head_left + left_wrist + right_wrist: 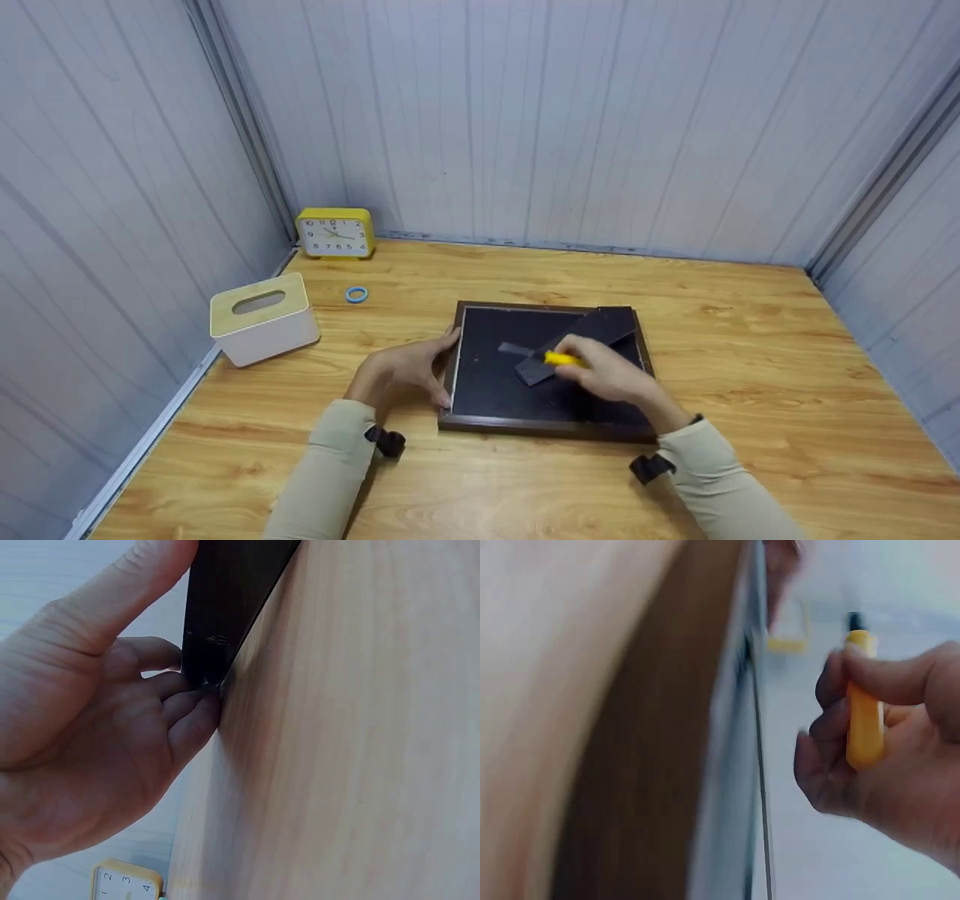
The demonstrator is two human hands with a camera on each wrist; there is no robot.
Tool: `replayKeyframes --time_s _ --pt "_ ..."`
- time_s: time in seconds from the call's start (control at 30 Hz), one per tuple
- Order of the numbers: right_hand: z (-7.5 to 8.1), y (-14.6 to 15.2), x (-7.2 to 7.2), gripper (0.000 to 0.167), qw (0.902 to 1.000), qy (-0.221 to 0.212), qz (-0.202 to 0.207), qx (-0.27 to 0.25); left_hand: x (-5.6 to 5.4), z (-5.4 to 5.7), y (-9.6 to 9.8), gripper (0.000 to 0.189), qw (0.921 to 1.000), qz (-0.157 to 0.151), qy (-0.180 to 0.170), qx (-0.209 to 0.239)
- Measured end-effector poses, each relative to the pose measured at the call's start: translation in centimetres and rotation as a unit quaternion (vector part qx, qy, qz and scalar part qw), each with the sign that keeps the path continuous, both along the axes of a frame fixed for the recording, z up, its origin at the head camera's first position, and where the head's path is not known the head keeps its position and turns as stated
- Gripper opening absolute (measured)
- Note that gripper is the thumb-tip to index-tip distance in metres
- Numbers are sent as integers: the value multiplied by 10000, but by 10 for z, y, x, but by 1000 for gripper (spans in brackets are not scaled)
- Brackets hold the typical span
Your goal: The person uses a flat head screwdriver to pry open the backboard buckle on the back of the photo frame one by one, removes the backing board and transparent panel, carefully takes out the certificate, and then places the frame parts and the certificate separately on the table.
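A dark brown picture frame (pixel 525 426) lies face down on the table, its black backing (pixel 499 394) upward. Slanting across the backing is a black stand leg (pixel 611 322). My left hand (pixel 409 367) grips the frame's left side, thumb near the front corner; in the left wrist view its fingers (pixel 193 727) curl at the frame's edge. Above the backing, my right hand (pixel 611 373) holds a yellow-handled tool (pixel 865 716) with a black collar. Its grey blade or shaft is blurred and points left over the frame. In the right wrist view, thumb and fingers wrap the handle.
On the left stands a white tissue box (pixel 270 341) with a wood-toned lid. A yellow clock (pixel 335 234) is at the back left corner, with a small blue ring (pixel 356 295) in front of it. Pale panel walls (pixel 525 127) enclose the wooden table (pixel 750 360).
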State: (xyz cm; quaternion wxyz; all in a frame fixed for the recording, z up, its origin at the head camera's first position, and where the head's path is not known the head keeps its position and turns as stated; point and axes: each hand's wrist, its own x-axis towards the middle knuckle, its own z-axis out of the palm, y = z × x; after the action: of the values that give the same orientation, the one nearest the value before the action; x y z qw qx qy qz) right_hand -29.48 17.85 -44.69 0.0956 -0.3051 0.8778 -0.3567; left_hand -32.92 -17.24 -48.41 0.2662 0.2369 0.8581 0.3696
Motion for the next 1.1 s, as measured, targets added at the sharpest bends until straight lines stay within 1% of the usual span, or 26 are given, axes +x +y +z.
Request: replayKeyframes --time_s 0.07,0.1,0.23,0.3,0.33,0.4,0.47,0.5,0.57,0.63,0.7,0.8,0.87,0.9,0.97,1.03,1.07,1.1 --pt "1 21 -4 22 9998 -139 -21 -168 -1 0 2 133 10000 3 18 -51" --pt "2 31 -6 30 9994 -257 -21 -241 -1 0 2 133 10000 12 42 -69" --pt "2 69 -14 76 9957 -761 -42 -523 1 1 1 133 9999 95 39 -71" --pt "1 89 -17 93 9945 -872 -154 -563 2 1 1 134 9999 139 42 -58" --pt "-1 98 -19 96 9942 -886 -229 -567 2 1 1 134 9998 153 45 -73" --pt "-4 117 -23 93 9941 -885 -325 -530 2 1 1 134 9998 186 63 -105" --pt "-8 134 -26 87 9941 -917 -421 -399 2 0 1 134 9997 198 84 -116" --pt "-11 141 -27 87 9944 -919 -408 -324 2 0 1 135 9997 200 82 -113" --pt "-15 150 -27 93 9942 -1005 -373 -119 1 0 2 135 9997 216 65 -108" --pt "-18 152 -26 104 9934 -1068 -381 198 1 0 2 136 9997 207 37 -83" --pt "-20 149 -24 115 9918 -1128 -369 477 1 -2 2 136 9998 135 112 -92" --pt "-23 145 -23 120 9881 -1266 -448 748 3 -2 3 135 9994 2 253 -227" --pt "-24 144 -24 120 9871 -1311 -471 784 5 0 5 134 9988 -78 328 -350" --pt "-25 145 -25 120 9868 -1319 -530 778 7 2 6 133 9988 -66 311 -377" --pt "-24 148 -27 119 9870 -1265 -655 745 10 9 7 124 9982 -48 373 -474" --pt "-23 151 -29 112 9886 -1120 -747 671 13 16 8 102 9979 38 422 -488" --pt "-23 153 -30 106 9897 -1036 -760 638 14 19 7 87 9974 64 479 -532" --pt "-23 154 -30 100 9907 -957 -759 602 15 22 7 75 9966 109 573 -581"
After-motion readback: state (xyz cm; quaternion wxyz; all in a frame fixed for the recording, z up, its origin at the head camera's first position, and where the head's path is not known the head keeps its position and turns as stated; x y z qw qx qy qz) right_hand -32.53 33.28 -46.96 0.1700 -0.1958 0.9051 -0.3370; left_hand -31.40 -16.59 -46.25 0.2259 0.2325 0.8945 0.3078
